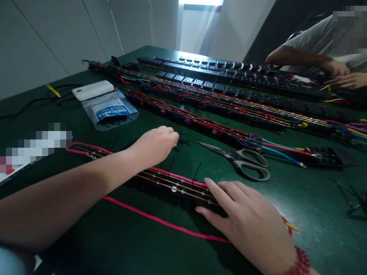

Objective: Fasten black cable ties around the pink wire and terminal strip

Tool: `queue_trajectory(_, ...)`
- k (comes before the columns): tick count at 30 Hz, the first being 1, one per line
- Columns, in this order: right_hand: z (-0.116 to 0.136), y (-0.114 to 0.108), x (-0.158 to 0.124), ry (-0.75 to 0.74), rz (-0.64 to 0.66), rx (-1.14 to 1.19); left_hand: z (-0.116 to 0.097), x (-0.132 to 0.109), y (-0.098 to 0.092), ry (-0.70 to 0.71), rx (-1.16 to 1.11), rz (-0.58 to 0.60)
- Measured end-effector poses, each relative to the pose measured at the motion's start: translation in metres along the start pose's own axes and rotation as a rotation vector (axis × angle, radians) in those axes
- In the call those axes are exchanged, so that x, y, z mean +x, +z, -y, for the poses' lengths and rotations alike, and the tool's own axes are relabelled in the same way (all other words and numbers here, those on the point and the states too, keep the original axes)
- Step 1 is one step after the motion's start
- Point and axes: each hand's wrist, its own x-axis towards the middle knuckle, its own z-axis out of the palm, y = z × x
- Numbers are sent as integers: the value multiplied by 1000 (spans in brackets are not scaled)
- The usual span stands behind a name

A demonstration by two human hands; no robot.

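My left hand (156, 144) reaches across the near power strip, fingers curled together over a small heap of black cable ties (181, 143) on the green table. Whether it grips any tie I cannot make out. My right hand (246, 219) lies flat with fingers stretched on the near black power strip (160, 185), which carries copper bars and a pink wire (160, 221). Grey-handled scissors (241, 160) lie just beyond the right hand, apart from both hands.
Several long wired power strips (229, 110) lie in rows across the far table. A plastic bag with a blue label (110, 110) and a white box (93, 90) sit at the left. Another person's hands (341, 74) work at the far right. Loose ties (354, 200) lie right.
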Motion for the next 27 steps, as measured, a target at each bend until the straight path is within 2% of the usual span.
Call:
queue_trajectory(11, 0, 1, 0, 7, 8, 4, 4, 3, 8, 39, -39, -44)
queue_trajectory(13, 0, 1, 0, 8, 9, 0, 4, 2, 2, 37, -48, -55)
queue_trajectory(16, 1, 0, 1, 11, 2, -1, -1, -5, -17, 40, -88, -70)
queue_trajectory(18, 1, -2, 3, 12, -18, 25, -10, -12, -30, 42, -212, -92)
queue_trajectory(20, 1, -3, 5, 21, -43, 73, -23, -21, -35, 67, -280, -112)
queue_trajectory(22, 1, -5, 6, 51, -57, 125, -36, -27, -29, 149, -294, -112)
queue_trajectory(24, 1, -6, 6, 91, -65, 164, -47, -31, -17, 288, -285, -136)
queue_trajectory(27, 1, -7, 5, 111, -70, 182, -55, -33, 1, 411, -236, -180)
